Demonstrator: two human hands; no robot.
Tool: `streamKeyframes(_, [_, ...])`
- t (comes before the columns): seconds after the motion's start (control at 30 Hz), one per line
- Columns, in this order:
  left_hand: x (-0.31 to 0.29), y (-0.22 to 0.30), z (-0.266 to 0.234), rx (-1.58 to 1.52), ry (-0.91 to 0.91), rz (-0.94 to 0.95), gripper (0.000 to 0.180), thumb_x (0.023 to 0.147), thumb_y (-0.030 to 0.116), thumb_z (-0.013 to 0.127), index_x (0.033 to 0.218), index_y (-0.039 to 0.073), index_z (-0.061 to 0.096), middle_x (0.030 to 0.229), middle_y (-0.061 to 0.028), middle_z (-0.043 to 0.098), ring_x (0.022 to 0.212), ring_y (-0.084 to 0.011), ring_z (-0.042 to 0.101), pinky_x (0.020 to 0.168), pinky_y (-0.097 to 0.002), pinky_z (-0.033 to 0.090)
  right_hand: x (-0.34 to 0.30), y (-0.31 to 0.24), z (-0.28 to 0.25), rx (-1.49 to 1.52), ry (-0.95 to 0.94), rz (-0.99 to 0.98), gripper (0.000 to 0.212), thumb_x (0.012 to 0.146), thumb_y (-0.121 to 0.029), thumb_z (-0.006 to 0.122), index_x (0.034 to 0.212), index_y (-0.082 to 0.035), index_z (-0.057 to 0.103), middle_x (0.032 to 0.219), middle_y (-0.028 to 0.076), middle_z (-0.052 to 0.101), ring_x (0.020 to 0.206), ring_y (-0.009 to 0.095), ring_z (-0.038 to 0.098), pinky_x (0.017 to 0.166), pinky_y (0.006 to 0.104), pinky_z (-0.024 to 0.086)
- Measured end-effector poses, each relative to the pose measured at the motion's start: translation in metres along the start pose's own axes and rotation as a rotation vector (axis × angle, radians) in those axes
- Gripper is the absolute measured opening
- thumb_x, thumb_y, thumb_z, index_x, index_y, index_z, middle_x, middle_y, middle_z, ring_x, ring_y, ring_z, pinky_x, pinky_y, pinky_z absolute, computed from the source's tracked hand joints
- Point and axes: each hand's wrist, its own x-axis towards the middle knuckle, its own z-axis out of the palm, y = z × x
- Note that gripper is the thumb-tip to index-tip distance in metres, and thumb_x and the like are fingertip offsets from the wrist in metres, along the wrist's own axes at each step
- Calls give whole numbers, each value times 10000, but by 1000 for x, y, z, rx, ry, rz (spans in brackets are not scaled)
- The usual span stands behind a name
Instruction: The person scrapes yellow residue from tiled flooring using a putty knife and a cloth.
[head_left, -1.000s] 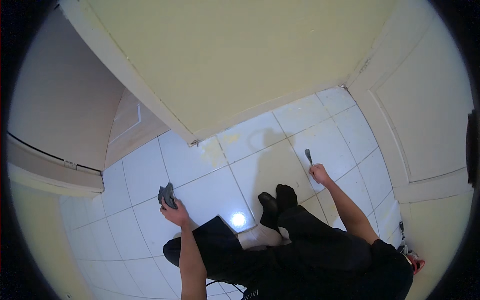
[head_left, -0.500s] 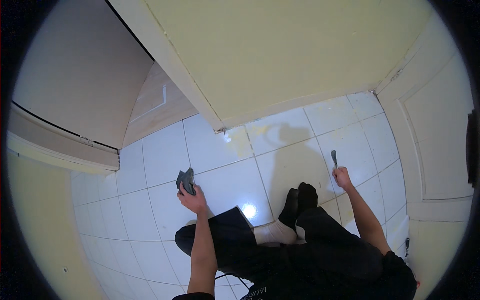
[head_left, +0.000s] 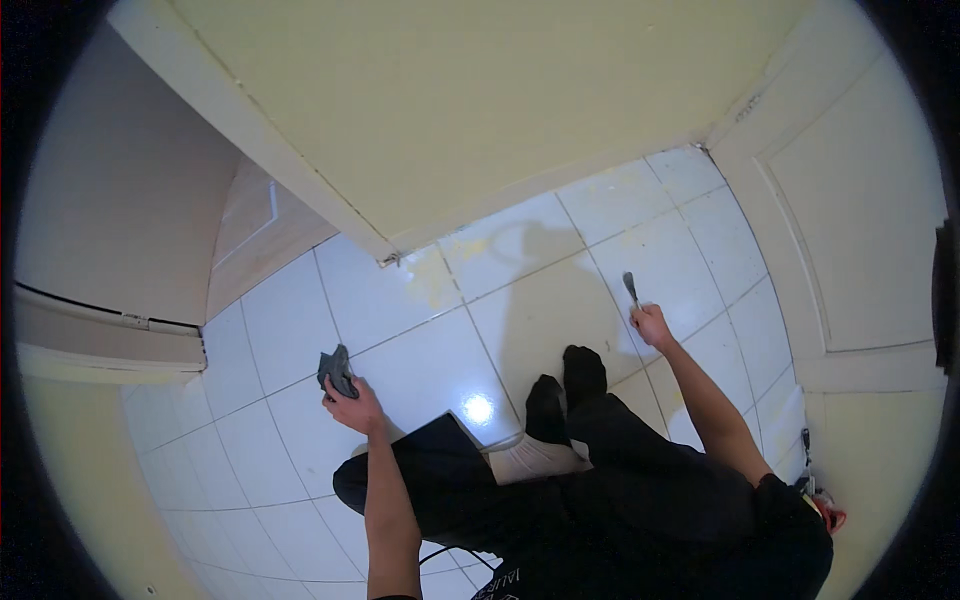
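A dark-bladed scraper [head_left: 629, 285] is projecting ahead of the right fingers [head_left: 638, 319], which are holding its near end; the left fingers [head_left: 330, 395] are clasping a grey cloth [head_left: 336, 370]. Yellowish smears [head_left: 432, 280] are showing on tiles [head_left: 370, 300] between, farther ahead. I am judging a low, steady scraper angle soundest.

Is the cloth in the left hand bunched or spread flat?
Bunched: the cloth shows as a small, creased lump in the left hand.
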Motion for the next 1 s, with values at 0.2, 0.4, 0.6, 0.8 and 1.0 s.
streamKeyframes(0.2, [-2,2,0,19,-20,-25,578,825,282,658,1357,89,540,1166,-262,549,1012,-458,591,872,-545,480,-14,-24,8,-202,0,58,342,867,-231,576,619,1,623,543,55,561,540,153,526,538,364,399])
streamKeyframes(0.4, [-3,4,2,85,-53,-34,603,825,322,644,1380,119,528,1187,-245,534,989,-449,595,856,-546,485,-30,-56,33,-126,-115,-32,255,877,-236,603,831,-8,707,713,115,655,655,195,602,635,360,459])
streamKeyframes(0.6, [-3,-1,2,69,-70,-39,601,831,336,636,1386,134,526,1175,-233,535,1015,-440,594,860,-540,489,-43,-82,21,-495,-268,-216,240,854,-260,709,975,-54,703,776,168,673,747,299,672,704,403,515])
streamKeyframes(0.8, [-4,2,6,44,-71,-42,580,855,361,636,1383,145,532,1191,-224,532,1019,-438,595,863,-535,492,-63,-61,4,-588,-304,-412,320,801,-254,791,1039,-73,674,777,146,670,720,352,652,661,435,505])
streamKeyframes(1.0, [-2,-8,9,79,-67,-24,580,867,376,632,1387,145,524,1183,-220,534,1015,-435,591,866,-532,493,-84,-47,4,-662,-283,-245,338,766,-252,828,984,-62,652,760,140,655,727,335,654,665,427,503])
